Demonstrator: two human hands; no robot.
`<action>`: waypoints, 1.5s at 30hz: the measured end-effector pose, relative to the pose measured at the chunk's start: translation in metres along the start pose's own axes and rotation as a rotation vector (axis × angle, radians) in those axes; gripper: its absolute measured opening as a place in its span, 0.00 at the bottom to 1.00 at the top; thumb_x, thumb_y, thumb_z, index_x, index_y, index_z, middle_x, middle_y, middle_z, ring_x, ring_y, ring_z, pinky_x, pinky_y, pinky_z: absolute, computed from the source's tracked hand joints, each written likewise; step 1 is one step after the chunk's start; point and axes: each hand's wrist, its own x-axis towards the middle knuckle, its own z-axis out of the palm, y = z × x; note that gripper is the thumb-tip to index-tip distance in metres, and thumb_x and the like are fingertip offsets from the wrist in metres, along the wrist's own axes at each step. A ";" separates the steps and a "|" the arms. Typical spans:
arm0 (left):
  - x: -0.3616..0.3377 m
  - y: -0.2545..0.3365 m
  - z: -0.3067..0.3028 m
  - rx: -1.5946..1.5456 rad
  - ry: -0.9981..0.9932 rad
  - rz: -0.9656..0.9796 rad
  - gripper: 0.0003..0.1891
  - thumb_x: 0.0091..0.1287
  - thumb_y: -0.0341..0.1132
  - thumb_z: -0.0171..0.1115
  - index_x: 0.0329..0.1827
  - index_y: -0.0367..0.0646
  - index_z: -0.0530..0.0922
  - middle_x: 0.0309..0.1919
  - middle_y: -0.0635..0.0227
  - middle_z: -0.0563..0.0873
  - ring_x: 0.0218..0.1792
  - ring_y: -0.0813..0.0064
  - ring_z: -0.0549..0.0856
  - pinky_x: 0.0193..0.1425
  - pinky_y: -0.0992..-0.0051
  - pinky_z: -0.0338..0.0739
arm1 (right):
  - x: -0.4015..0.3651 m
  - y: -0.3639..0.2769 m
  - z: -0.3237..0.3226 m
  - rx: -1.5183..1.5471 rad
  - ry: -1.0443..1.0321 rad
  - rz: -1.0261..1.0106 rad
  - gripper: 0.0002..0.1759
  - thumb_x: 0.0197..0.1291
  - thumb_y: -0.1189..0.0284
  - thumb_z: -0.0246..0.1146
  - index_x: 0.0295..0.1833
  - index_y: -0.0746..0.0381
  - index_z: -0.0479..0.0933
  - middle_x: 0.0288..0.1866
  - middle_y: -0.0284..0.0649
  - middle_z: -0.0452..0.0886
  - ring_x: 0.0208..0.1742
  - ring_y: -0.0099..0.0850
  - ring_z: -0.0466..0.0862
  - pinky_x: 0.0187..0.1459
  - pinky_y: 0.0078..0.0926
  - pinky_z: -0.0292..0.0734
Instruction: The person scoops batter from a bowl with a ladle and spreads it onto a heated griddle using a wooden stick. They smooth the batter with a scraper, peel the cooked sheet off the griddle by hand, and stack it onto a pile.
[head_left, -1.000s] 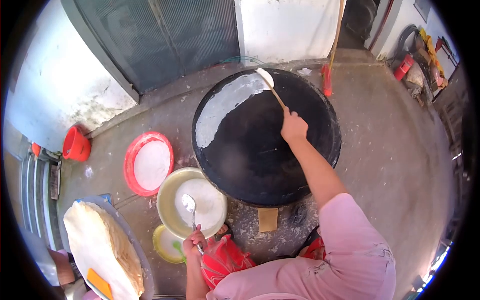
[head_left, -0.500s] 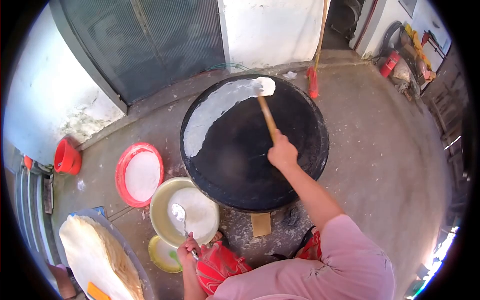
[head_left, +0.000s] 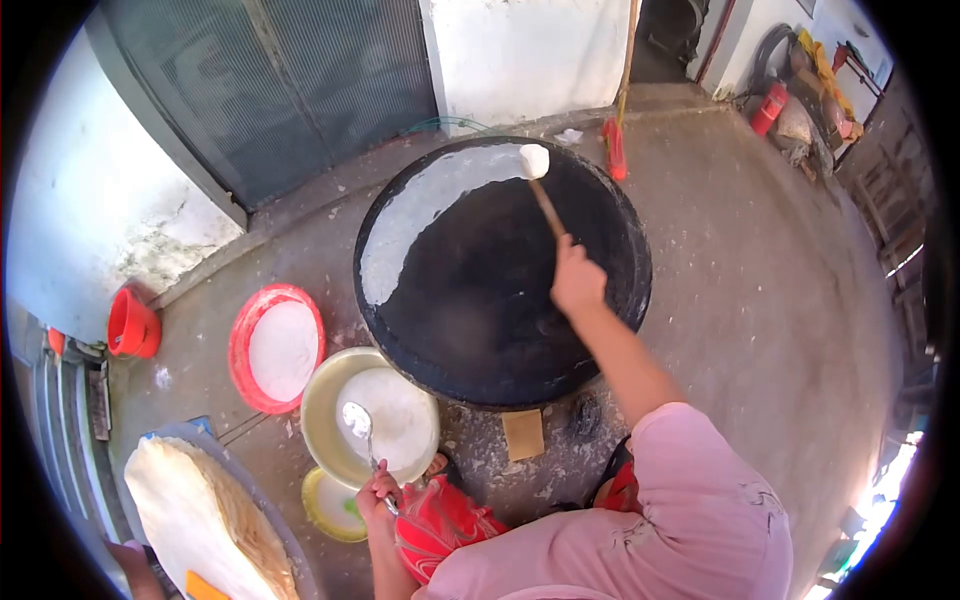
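Observation:
My right hand grips the wooden handle of a spreader over a large round black griddle. A white lump of batter sits at the spreader's far end and hides its head. From there a thin pale layer of batter curves along the griddle's far and left edge. My left hand is closed around the handle of a metal ladle. The ladle's bowl hangs above a cream basin with white batter in it.
Beside the basin stand a red basin of white powder and a yellow bowl. A tall stack of thin flatbreads is at lower left. A red bucket stands by the wall, and a red broom behind the griddle.
My right hand has moved the spreader and the batter lump slightly right along the griddle's far edge. The pale layer reaches further right. My left hand stays nearly still; the view has shifted a little.

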 end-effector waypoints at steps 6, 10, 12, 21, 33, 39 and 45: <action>0.004 0.010 -0.004 0.013 0.045 0.063 0.13 0.62 0.26 0.43 0.46 0.29 0.69 0.22 0.67 0.71 0.16 0.80 0.69 0.15 0.83 0.65 | -0.035 0.000 -0.023 0.231 -0.065 0.181 0.37 0.46 0.77 0.56 0.65 0.60 0.53 0.46 0.49 0.71 0.42 0.45 0.79 0.41 0.40 0.75; -0.004 0.008 0.000 0.027 0.034 0.075 0.13 0.62 0.26 0.43 0.47 0.29 0.69 0.22 0.68 0.71 0.16 0.81 0.68 0.15 0.84 0.65 | 0.022 -0.015 0.011 0.030 0.039 -0.061 0.28 0.54 0.72 0.53 0.61 0.68 0.57 0.43 0.48 0.73 0.39 0.41 0.81 0.37 0.35 0.78; -0.015 0.005 0.005 0.032 0.052 0.101 0.13 0.63 0.27 0.42 0.47 0.29 0.69 0.22 0.68 0.71 0.16 0.81 0.69 0.14 0.84 0.64 | 0.040 0.009 0.010 -0.005 0.052 0.075 0.22 0.57 0.73 0.49 0.58 0.68 0.59 0.40 0.47 0.74 0.36 0.40 0.82 0.34 0.33 0.78; -0.051 0.013 0.035 -0.002 -0.071 0.181 0.12 0.65 0.28 0.39 0.47 0.29 0.67 0.19 0.71 0.70 0.14 0.82 0.69 0.14 0.83 0.65 | -0.060 0.087 -0.021 0.853 -0.027 0.061 0.18 0.61 0.69 0.48 0.56 0.63 0.66 0.39 0.50 0.80 0.42 0.41 0.80 0.45 0.31 0.73; -0.106 -0.048 0.081 0.069 -0.235 0.127 0.14 0.64 0.26 0.39 0.48 0.26 0.67 0.23 0.66 0.72 0.17 0.81 0.72 0.15 0.84 0.66 | 0.017 0.114 -0.016 1.234 -0.285 0.494 0.20 0.60 0.73 0.48 0.58 0.50 0.71 0.19 0.31 0.74 0.12 0.21 0.65 0.12 0.22 0.57; -0.089 -0.059 0.076 0.060 -0.204 0.097 0.14 0.64 0.26 0.39 0.47 0.25 0.67 0.24 0.65 0.72 0.17 0.81 0.71 0.15 0.84 0.65 | 0.032 0.115 0.011 1.193 -0.177 0.465 0.19 0.60 0.72 0.47 0.56 0.53 0.72 0.20 0.32 0.74 0.13 0.21 0.65 0.14 0.23 0.59; -0.085 -0.062 0.075 0.098 -0.098 0.161 0.13 0.65 0.28 0.40 0.45 0.27 0.69 0.24 0.66 0.72 0.17 0.82 0.70 0.14 0.85 0.64 | 0.035 0.128 0.050 0.845 0.158 0.216 0.17 0.62 0.69 0.47 0.54 0.51 0.75 0.25 0.32 0.76 0.19 0.22 0.71 0.19 0.21 0.66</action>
